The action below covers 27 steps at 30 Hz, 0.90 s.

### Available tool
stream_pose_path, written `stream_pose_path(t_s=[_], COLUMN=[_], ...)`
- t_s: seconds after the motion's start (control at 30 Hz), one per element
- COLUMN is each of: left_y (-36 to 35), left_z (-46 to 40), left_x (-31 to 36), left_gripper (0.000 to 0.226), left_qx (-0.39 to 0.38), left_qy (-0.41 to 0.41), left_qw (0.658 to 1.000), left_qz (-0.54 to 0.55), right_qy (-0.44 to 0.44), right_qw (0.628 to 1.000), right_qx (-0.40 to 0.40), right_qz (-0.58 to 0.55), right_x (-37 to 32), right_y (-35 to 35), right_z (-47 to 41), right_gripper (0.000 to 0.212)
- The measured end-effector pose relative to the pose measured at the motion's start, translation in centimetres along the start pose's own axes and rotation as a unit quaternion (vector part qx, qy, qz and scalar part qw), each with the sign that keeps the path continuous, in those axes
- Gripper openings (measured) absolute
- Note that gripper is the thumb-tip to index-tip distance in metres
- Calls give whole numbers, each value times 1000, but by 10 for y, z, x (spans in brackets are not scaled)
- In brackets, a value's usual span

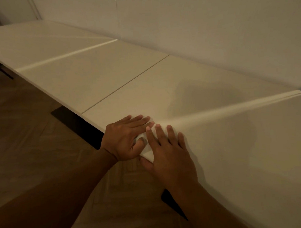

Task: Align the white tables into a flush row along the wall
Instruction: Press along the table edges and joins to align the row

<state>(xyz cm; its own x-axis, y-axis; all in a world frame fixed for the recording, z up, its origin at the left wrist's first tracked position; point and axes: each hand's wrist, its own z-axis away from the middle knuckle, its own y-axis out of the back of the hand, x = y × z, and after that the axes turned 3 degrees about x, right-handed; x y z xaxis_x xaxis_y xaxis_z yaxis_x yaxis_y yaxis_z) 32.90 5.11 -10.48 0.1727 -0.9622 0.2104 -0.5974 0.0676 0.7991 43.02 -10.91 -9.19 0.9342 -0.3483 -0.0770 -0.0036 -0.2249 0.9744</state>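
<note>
Left hand [125, 138] and right hand [168, 149] lie side by side, fingers straight (thumbs tucked under).

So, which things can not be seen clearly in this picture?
All in the head view:
- The seam under the hands: the left hand and right hand cover its front end.
- Table legs: mostly hidden beneath the tabletops.
- The row's ends: cut off by the left and right picture edges.

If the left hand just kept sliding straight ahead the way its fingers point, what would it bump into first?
Probably nothing on the tabletop: the left hand lies flat with fingers pointing up and right across bare white surface. The first thing in that line looks to be the wall behind the tables, though depth is hard to judge.
</note>
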Motion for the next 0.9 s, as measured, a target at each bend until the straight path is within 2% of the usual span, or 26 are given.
stream_pose_path(t_s=[0.57, 0.8, 0.9], left_y=[1, 4, 5], left_z=[0, -3, -6], left_x=[1, 5, 4], left_gripper=[54, 54, 55], left_qx=[-4, -7, -27], left_qy=[22, 41, 39], left_qw=[1000, 999, 999], left_qz=[-9, 15, 10], right_qy=[0, 3, -22], right_qw=[1000, 999, 995], right_qx=[-7, -28, -50], right_qz=[-7, -38, -88], right_x=[1, 5, 6], right_y=[-1, 9, 19], right_z=[-2, 1, -2], right_gripper=[82, 82, 81])
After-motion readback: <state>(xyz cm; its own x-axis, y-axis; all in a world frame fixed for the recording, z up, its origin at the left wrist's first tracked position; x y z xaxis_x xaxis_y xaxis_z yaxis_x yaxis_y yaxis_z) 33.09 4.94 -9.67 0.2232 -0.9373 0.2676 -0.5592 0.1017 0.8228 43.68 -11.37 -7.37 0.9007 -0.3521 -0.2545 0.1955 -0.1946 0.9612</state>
